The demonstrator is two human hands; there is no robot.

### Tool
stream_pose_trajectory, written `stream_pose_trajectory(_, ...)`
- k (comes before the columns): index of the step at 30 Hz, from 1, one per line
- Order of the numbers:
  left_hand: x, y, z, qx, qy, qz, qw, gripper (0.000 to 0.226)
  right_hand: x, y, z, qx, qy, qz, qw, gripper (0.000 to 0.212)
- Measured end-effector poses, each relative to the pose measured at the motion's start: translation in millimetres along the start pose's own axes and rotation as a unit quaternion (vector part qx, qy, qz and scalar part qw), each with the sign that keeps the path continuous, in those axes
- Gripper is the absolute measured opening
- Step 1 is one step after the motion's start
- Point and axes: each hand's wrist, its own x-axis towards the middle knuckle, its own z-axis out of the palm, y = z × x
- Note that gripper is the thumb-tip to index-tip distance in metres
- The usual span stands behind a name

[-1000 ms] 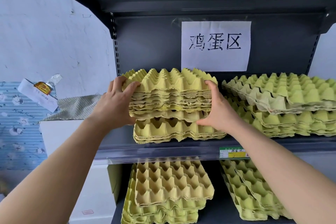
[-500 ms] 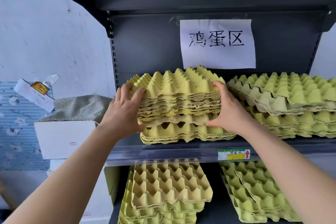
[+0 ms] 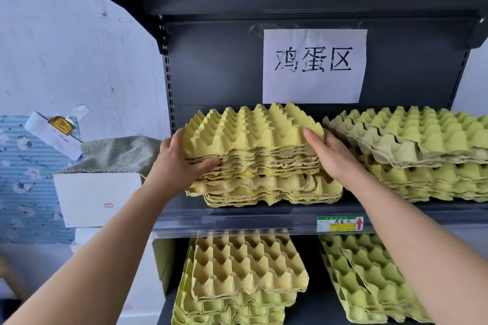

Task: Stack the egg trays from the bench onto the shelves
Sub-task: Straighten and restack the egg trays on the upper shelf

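The step in hand is setting down: a bundle of egg trays (image 3: 253, 137) sits at the left of the middle shelf (image 3: 237, 215), on top of a lower stack (image 3: 266, 191) of the same yellow trays. The bundle is tilted, its near edge low and touching the stack, its far edge raised toward the paper sign (image 3: 314, 66) at 12 o'clock. Both hands are grasping it. The left hand (image 3: 182, 163) grips its 9 o'clock side with the thumb laid across the front edges. The right hand (image 3: 335, 155) holds its 3 o'clock side, 1 digit on top and the rest hidden. A green stack (image 3: 422, 155) stands just beside it at 3 o'clock.

The bundle looks shifted a little toward 9 o'clock of the stack below. The next move likely calls for lowering the far edge, nudging the bundle toward 3 o'clock until the cups nest, then letting go with both hands without pushing into the green stack.
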Motion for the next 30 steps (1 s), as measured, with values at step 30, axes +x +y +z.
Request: stream_pose_trajectory(30, -4, -18, 9, -0.347, -0.032, -0.119, 0.93, 0.084, 7, 8, 17, 0.14, -0.033, 0.064, 0.988, 0.073)
